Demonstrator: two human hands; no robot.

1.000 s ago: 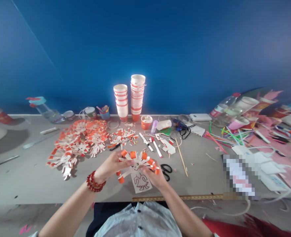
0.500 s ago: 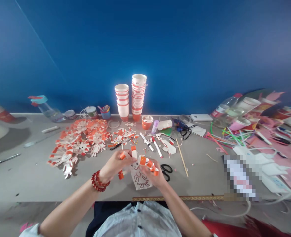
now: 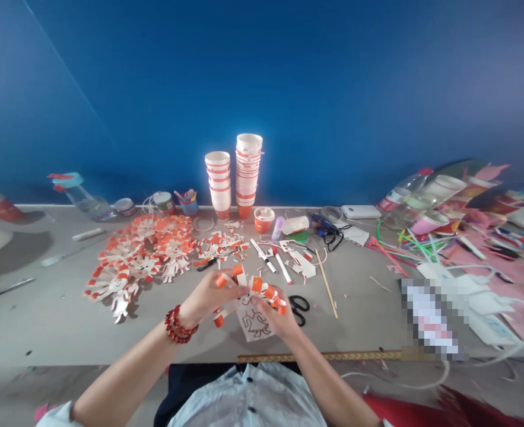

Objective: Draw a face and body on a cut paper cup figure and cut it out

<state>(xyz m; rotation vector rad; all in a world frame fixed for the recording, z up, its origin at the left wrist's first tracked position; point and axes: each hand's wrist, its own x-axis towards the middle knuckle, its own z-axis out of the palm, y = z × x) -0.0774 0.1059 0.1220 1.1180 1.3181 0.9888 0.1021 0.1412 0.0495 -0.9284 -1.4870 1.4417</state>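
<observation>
Above the front of the table, both of my hands hold one paper-cup cutout (image 3: 254,323). It has a drawn face, a body outlined in dark line on a white panel, and curled orange-and-white strips fanning out around it. My left hand (image 3: 217,295), with red bead bracelets at the wrist, pinches its left side near the face. My right hand (image 3: 279,311) grips the right side, the curled strips (image 3: 268,290) standing over its fingers. Fingers partly cover the drawn face. Black-handled scissors (image 3: 299,309) lie just right of my right hand.
Finished-looking cutouts (image 3: 146,255) are heaped at left, beside paper scraps (image 3: 224,244). Two stacks of paper cups (image 3: 249,178) stand by the wall. Markers (image 3: 283,267), a wooden stick (image 3: 326,283) and a glue gun (image 3: 326,226) lie rightward. A power strip (image 3: 461,305) sits far right.
My left fingers have shifted slightly right across the cutout, covering more of its drawn face. The curled strips have tilted a little. The grip of both hands stays.
</observation>
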